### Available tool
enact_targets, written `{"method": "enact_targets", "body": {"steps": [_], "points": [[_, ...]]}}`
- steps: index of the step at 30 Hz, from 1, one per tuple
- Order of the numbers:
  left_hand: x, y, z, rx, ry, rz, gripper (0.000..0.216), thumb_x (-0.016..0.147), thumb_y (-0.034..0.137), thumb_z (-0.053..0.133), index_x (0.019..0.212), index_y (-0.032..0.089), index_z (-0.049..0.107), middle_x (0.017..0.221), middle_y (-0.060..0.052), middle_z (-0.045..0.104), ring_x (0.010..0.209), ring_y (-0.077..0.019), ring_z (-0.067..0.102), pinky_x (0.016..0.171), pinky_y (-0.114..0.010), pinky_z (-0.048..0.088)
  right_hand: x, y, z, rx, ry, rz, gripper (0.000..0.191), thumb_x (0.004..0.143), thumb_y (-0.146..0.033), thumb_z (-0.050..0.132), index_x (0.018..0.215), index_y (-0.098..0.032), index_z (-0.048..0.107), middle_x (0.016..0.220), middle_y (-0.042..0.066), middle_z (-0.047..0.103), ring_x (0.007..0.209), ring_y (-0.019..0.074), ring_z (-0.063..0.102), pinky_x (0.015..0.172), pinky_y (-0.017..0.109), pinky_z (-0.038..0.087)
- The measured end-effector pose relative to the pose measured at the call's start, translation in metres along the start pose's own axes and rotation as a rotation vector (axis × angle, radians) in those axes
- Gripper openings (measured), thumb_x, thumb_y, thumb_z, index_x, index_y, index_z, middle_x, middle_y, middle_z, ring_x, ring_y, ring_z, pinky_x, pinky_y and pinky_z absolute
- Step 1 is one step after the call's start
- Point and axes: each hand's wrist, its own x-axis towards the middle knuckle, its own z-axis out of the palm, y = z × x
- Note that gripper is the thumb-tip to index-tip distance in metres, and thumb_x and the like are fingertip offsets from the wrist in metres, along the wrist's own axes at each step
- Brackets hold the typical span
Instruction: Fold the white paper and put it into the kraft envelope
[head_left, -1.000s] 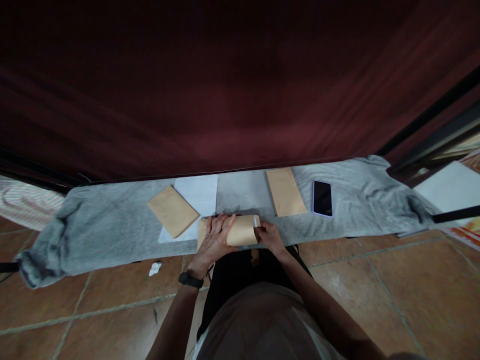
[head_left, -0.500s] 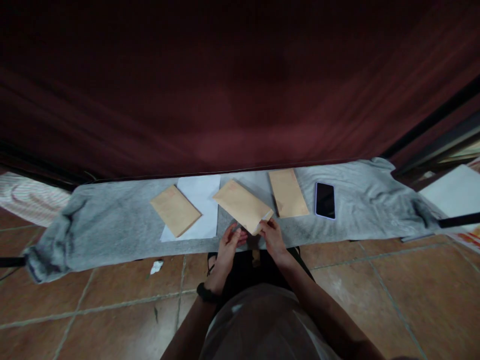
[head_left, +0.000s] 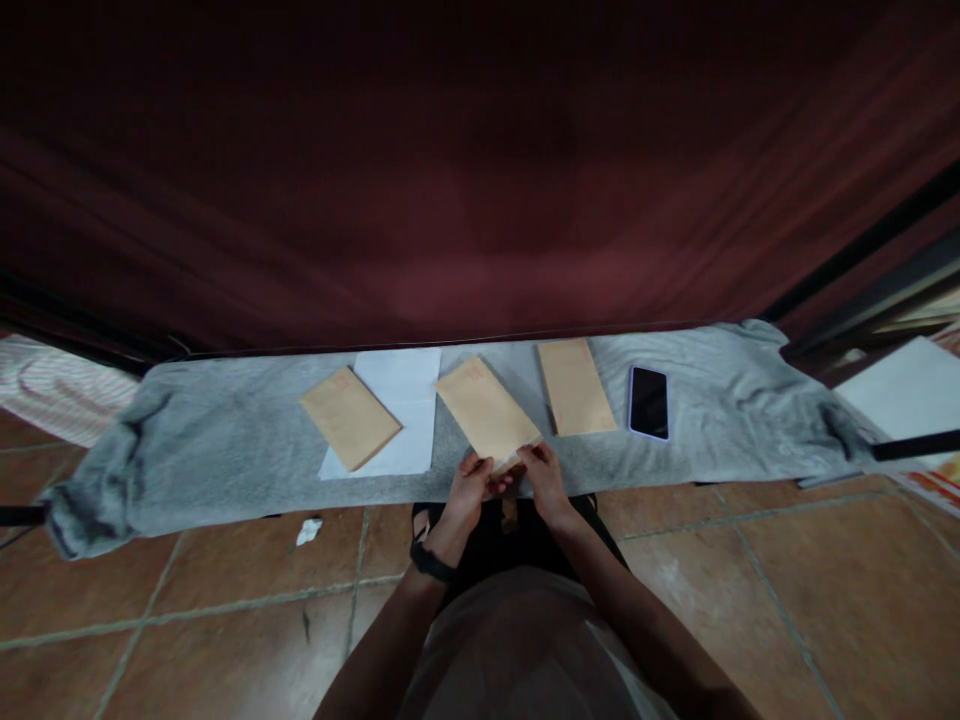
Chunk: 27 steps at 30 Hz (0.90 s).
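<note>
Fingers of the left hand (head_left: 469, 488) are pinched onto the near end of the envelope (head_left: 486, 410), laid on the bench (head_left: 225, 450) with its long axis slanted away leftward, and the same end is pinched by the right hand (head_left: 545, 478), equally near.

Below a red curtain (head_left: 480, 180) we see a grey cloth (head_left: 225, 450) bearing one brown envelope (head_left: 350, 417) (overlapping a white sheet (head_left: 401, 385)), a second envelope (head_left: 576, 386) and a phone (head_left: 649, 402).
</note>
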Motion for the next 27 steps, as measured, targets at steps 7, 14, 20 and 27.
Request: {"method": "enact_targets", "body": {"steps": [7, 14, 20, 27], "points": [[0.014, 0.01, -0.028, 0.27, 0.044, -0.013, 0.033, 0.075, 0.041, 0.074, 0.092, 0.017, 0.059, 0.057, 0.003, 0.064, 0.045, -0.0122, 0.06, 0.044, -0.02, 0.044, 0.003, 0.008, -0.015, -0.017, 0.01, -0.014, 0.037, 0.067, -0.054, 0.069, 0.083, -0.022, 0.06, 0.074, 0.0, 0.067, 0.064, 0.0179, 0.066, 0.065, 0.034, 0.06], [0.028, 0.019, -0.049, 0.432, 0.038, -0.015, 0.025, 0.078, 0.037, 0.068, 0.084, 0.02, 0.051, 0.055, 0.007, 0.059, 0.039, -0.0076, 0.052, 0.041, -0.017, 0.038, 0.013, 0.013, -0.028, -0.169, 0.011, -0.106, 0.031, 0.079, -0.054, 0.062, 0.089, -0.024, 0.064, 0.075, 0.002, 0.069, 0.067, 0.0219, 0.067, 0.065, 0.039, 0.06], [0.036, 0.036, -0.061, 0.541, -0.04, -0.034, 0.024, 0.078, 0.037, 0.068, 0.086, 0.019, 0.054, 0.055, 0.007, 0.058, 0.04, -0.0081, 0.052, 0.042, -0.018, 0.037, 0.015, 0.003, -0.038, -0.759, -0.099, -0.58, 0.029, 0.097, -0.031, 0.047, 0.113, -0.022, 0.069, 0.116, 0.011, 0.071, 0.114, 0.0257, 0.064, 0.106, 0.045, 0.049], [0.04, 0.037, -0.059, 0.704, -0.038, -0.03, 0.009, 0.088, 0.028, 0.056, 0.089, 0.021, 0.052, 0.054, 0.008, 0.055, 0.039, -0.01, 0.052, 0.042, -0.02, 0.038, 0.028, 0.002, -0.034, -1.31, -0.358, -0.885, 0.046, 0.104, -0.026, 0.041, 0.148, -0.017, 0.049, 0.154, 0.01, 0.05, 0.143, 0.0245, 0.045, 0.12, 0.048, 0.035]]}}
